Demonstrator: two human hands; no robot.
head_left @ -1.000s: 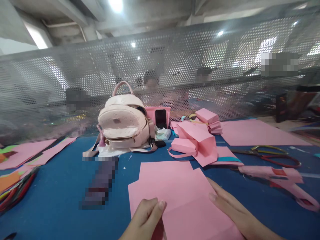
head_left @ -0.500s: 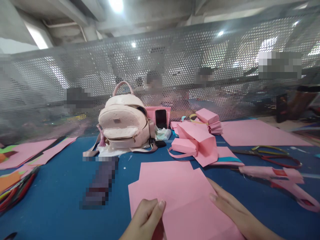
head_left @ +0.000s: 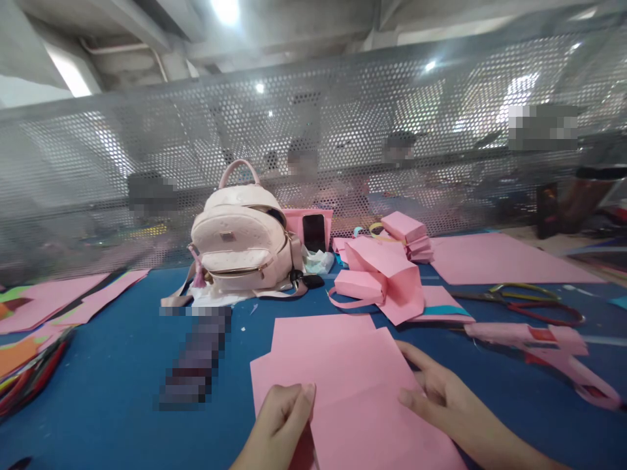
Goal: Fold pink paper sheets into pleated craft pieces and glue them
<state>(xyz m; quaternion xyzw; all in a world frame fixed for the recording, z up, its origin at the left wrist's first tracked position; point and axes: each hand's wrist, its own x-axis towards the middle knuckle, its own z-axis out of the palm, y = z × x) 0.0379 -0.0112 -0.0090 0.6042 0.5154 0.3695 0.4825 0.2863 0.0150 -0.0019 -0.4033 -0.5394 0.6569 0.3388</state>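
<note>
My left hand (head_left: 281,421) is closed on the lower left of a pink paper piece (head_left: 343,365), its thumb pressed on top and its fingers curled beneath. The paper is layered, with stepped edges at the top and left and a faint crease across it. At the right edge, my right hand (head_left: 448,405) holds the same paper, thumb over the face and bent fingers along the side. Its fingertips are partly hidden. Beyond the paper lie a pink paper bag (head_left: 404,287) and a small pink paper box (head_left: 360,287) with a strap.
A cream backpack (head_left: 240,241) stands behind on the blue table (head_left: 112,365), beside a phone (head_left: 314,232). To the right are scissors (head_left: 531,303), a pink glue gun (head_left: 543,346) and a large pink sheet (head_left: 504,259). A perforated metal screen (head_left: 196,137) closes off the back.
My right hand has shifted slightly left; its fingers, straighter before, are now bent at the paper's edge. My left hand keeps its hold, and the view has moved a little.
</note>
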